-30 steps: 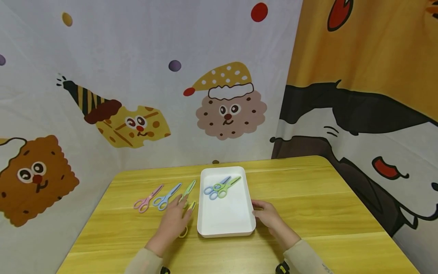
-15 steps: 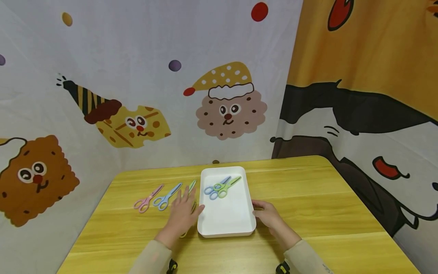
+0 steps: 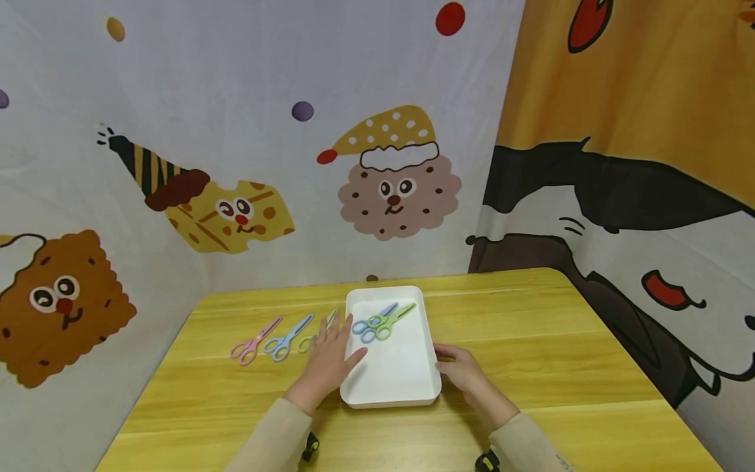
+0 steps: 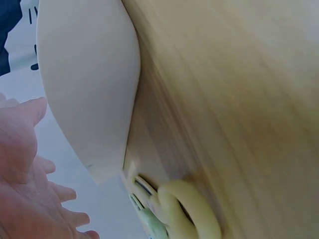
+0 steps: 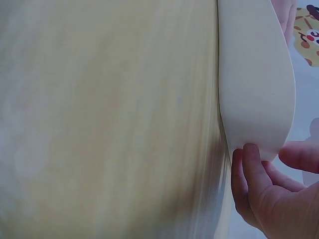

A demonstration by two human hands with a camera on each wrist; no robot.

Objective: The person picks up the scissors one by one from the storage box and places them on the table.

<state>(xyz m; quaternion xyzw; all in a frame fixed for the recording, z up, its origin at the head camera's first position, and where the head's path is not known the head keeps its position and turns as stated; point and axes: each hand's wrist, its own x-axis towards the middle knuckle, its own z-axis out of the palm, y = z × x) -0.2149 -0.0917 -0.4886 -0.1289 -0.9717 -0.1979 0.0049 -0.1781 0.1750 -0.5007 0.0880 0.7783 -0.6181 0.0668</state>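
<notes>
My left hand (image 3: 327, 360) is spread with straight fingers over the left rim of a white tray (image 3: 392, 387), its thumb above the tray's inside. At the opposite side, my right hand (image 3: 463, 373) holds the tray's wall, with fingertips (image 5: 251, 152) against the outside and the thumb by the rim. Inside the tray, green scissors (image 3: 404, 313) lie across blue scissors (image 3: 387, 311). Left of it are pink scissors (image 3: 262, 335), blue scissors (image 3: 299, 326) and green scissors (image 3: 332, 318) partly behind my left hand. Yellow scissors (image 4: 187, 209), hidden in the head view, show beside the tray in the left wrist view.
Everything stands on a yellow wood-grain table (image 3: 531, 328). Behind it hangs a pale cloth (image 3: 236, 98) with cartoon figures, and an orange and black printed cloth (image 3: 619, 98) covers the right side.
My left hand has moved right, from above the green and yellow scissors to the tray's left rim, carrying nothing, its fingers spreading wider. The right hand and the tray have stayed put.
</notes>
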